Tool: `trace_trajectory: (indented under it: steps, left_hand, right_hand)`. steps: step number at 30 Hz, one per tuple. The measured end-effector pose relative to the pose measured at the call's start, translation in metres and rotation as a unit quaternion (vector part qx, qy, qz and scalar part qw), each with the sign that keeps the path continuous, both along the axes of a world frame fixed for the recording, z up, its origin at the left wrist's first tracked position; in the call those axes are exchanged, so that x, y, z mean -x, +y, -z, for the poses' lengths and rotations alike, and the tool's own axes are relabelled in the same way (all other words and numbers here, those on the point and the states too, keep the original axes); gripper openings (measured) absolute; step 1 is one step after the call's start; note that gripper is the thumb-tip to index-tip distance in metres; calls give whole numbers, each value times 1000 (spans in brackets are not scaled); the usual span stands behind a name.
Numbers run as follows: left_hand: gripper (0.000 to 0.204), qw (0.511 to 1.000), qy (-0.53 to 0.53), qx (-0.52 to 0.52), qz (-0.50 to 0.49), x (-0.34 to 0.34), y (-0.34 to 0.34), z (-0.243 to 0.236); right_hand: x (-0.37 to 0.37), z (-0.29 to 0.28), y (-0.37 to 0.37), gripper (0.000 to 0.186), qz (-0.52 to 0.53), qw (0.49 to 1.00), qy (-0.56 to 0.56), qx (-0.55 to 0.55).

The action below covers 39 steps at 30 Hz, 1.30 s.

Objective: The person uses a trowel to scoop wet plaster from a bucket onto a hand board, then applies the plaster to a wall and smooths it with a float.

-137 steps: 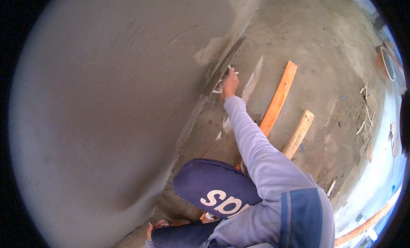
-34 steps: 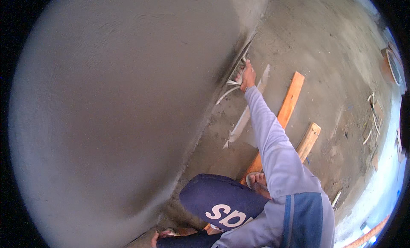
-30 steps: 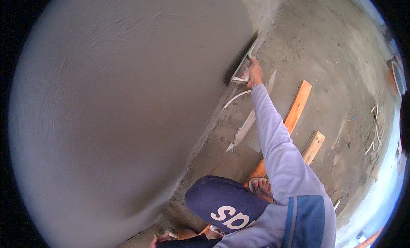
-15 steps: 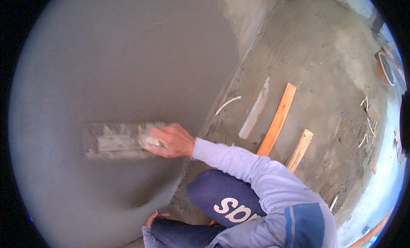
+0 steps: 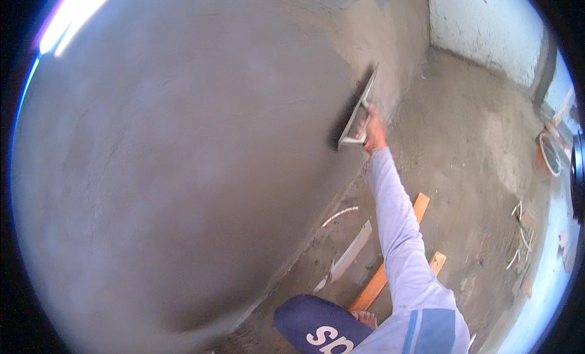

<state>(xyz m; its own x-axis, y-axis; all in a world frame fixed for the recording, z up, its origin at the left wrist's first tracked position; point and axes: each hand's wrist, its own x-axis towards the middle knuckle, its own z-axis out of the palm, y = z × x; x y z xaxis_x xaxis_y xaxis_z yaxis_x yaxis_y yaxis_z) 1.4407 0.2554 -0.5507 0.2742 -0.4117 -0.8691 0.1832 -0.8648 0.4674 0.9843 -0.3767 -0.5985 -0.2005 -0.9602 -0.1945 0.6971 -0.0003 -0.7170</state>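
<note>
While gripped by the right hand (image 5: 373, 130), the trowel (image 5: 356, 110) (flat, metallic) meets plaster.

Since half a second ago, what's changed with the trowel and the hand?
The right hand swept the trowel from mid-wall out to the right, by the plastered wall's far edge, arm now outstretched. The grip is unchanged. The orange planks remain on the floor.

So I count one trowel (image 5: 356, 110), one hand (image 5: 373, 130) on it, two orange boards (image 5: 390, 265) on the floor, and one pale strip (image 5: 352, 256).
</note>
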Motion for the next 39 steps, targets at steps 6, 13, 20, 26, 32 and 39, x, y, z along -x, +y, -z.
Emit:
trace_trajectory:
  steps: [6,13,20,26,32,39]
  left_hand:
    - [66,1000,18,-2,14,-6,-8,4]
    - [66,996,32,14,81,-7,-44,-5]
    - [66,992,29,43,115,-5,-39,-17]
    - [66,993,48,51,91,-4,-21,-12]
    - [66,995,50,44,72,-16,14,-12]
    - [66,992,50,59,98,-15,24,-5]
  right_hand:
    - [-26,-204,33,32,42,945,216,244]
    - [-116,-184,149,32,97,747,432,496]
    - [-52,-163,130,36,221,577,525,585]
    - [10,-305,10,45,295,607,551,490]
    - [-55,-216,74,55,198,560,609,526]
    - [-51,-112,126,30,144,765,449,439]
